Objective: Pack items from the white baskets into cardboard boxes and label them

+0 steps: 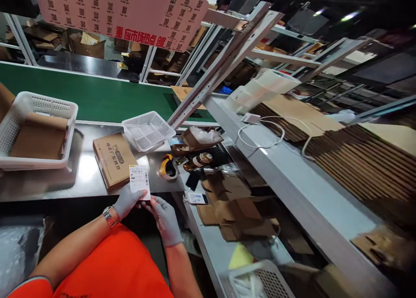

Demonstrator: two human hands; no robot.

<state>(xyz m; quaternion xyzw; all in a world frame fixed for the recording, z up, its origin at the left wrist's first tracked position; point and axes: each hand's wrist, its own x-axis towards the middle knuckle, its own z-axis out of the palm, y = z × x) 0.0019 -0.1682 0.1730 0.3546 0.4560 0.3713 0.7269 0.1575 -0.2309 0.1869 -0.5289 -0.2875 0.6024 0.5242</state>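
Note:
A white printed label (139, 181) is pinched at its lower edge by my left hand (130, 200), which wears a grey glove. Beside it, my right hand (164, 218), also gloved, has its fingers curled at the label's lower right corner; what they grip is too small to tell. Just beyond the label lies a closed brown cardboard box (112, 157) with dark print, flat on the metal table (81, 183). The label's upper part overlaps the box's near right corner in view. A yellow and black tape dispenser (168, 167) stands to the right.
White baskets (73, 116) (147, 131) stand behind the box, before a green conveyor (107, 99). On the right are a bottle (198, 161), a phone (196, 198), folded cardboard (240, 211), and a shelf (292, 194) with tape rolls and stacked flat cartons (367, 159). A metal post (214, 72) slants across.

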